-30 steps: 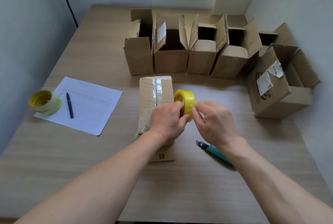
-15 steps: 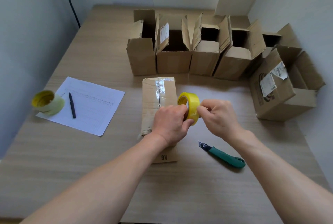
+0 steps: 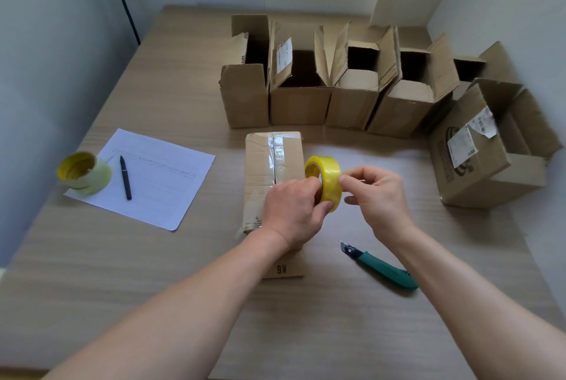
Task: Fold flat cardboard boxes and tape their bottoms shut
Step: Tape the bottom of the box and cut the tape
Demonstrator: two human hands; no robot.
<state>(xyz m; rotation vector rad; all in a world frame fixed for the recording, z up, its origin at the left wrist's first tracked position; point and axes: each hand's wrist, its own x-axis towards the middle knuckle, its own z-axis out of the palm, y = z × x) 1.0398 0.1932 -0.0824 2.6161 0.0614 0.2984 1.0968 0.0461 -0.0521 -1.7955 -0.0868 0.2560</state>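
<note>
A: One roll of yellow-cored clear packing tape (image 3: pixel 324 183) is held upright between both hands, above the middle of the light wood-grain bench (image 3: pixel 183 303).

B: Grip?

A: Left hand (image 3: pixel 292 214) curled round the roll's near side, fingers into the core. Right hand (image 3: pixel 376 196) pinches at the roll's outer face with thumb and forefinger; whether a tape end is lifted, cannot tell.

B: The box?

A: Flat brown cardboard box with a clear tape strip along its seam (image 3: pixel 274 165) lies under the left hand, at bench centre. "K6" printed on its near end.

B: Others?

A: Row of five open-topped brown cardboard boxes (image 3: pixel 298 104) along the far edge; a larger labelled brown box (image 3: pixel 477 159) at the right edge, tilted.

B: Tools?

A: Green-handled utility knife (image 3: pixel 379 266) on the bench, just beside the right forearm. White printed sheet (image 3: pixel 159 180) toward the left edge, black pen (image 3: pixel 125 177) on it, second pale yellow tape roll (image 3: pixel 84 173) at its left corner.
</note>
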